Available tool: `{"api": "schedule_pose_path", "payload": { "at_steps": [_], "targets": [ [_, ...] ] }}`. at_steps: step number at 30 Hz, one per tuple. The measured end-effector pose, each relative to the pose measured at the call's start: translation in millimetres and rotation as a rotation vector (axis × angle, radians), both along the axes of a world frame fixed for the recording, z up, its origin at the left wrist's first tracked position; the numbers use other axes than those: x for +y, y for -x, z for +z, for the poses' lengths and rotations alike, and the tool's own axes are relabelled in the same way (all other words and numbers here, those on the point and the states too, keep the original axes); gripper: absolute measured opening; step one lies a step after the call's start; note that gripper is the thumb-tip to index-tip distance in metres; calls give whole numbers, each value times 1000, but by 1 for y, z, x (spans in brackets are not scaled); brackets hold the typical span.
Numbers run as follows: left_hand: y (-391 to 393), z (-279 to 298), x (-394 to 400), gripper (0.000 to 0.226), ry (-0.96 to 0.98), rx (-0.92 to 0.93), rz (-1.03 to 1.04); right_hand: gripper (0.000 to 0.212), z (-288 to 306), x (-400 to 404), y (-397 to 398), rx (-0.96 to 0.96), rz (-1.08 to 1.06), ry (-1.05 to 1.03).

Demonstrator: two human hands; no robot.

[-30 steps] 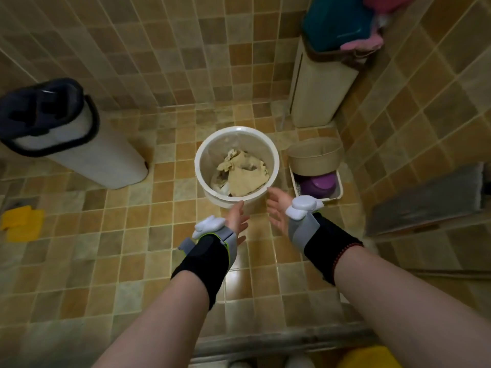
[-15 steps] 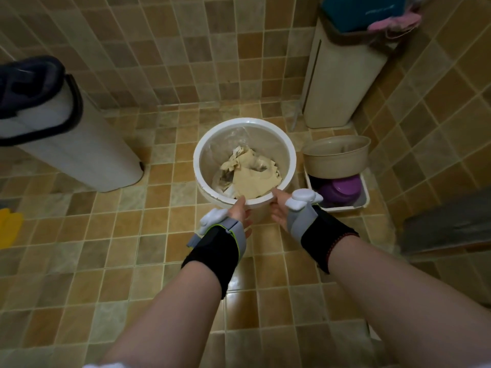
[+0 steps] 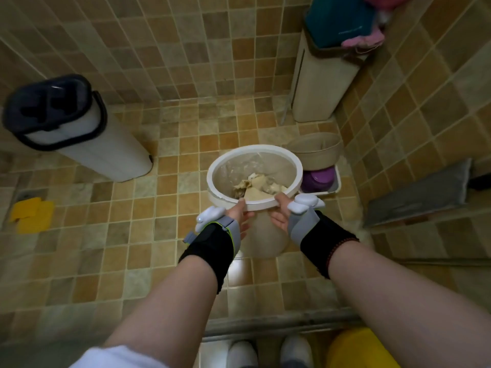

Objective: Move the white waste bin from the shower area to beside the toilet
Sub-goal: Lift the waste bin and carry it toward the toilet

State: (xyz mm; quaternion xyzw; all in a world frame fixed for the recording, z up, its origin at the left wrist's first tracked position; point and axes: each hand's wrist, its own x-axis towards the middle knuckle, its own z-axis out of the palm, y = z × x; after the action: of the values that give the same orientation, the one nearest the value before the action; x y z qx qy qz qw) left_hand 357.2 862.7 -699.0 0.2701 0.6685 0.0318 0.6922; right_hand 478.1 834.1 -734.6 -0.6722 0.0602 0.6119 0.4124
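Your left hand (image 3: 240,215) and right hand (image 3: 280,213) each clasped the near rim of the white waste bin (image 3: 291,162), over the tiled shower floor (image 3: 127,229). A beige tub (image 3: 316,151) and purple bowl (image 3: 317,179) sat just beside it, right. A white mop bucket (image 3: 87,144) stood well left. Teal container (image 3: 337,19): print unreadable.

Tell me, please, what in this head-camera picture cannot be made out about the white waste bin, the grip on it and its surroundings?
- White waste bin: its base is hidden behind its own tilted body, so floor contact is unclear.
- Left hand and right hand: the fingers beneath the rim are largely hidden.
- Purple object: partly covered by the bin rim and a beige basin.
- The toilet is not visible in this view.
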Motion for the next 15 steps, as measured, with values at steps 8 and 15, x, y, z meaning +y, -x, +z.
{"api": "schedule_pose_path", "payload": {
  "at_steps": [8,15],
  "targets": [
    [-1,136,-41,51,48,-3,-64,14,138,-55,9,30,-146,38],
    [9,271,-74,56,-4,-81,-73,34,284,-98,13,-3,-128,-31]
  ]
}}
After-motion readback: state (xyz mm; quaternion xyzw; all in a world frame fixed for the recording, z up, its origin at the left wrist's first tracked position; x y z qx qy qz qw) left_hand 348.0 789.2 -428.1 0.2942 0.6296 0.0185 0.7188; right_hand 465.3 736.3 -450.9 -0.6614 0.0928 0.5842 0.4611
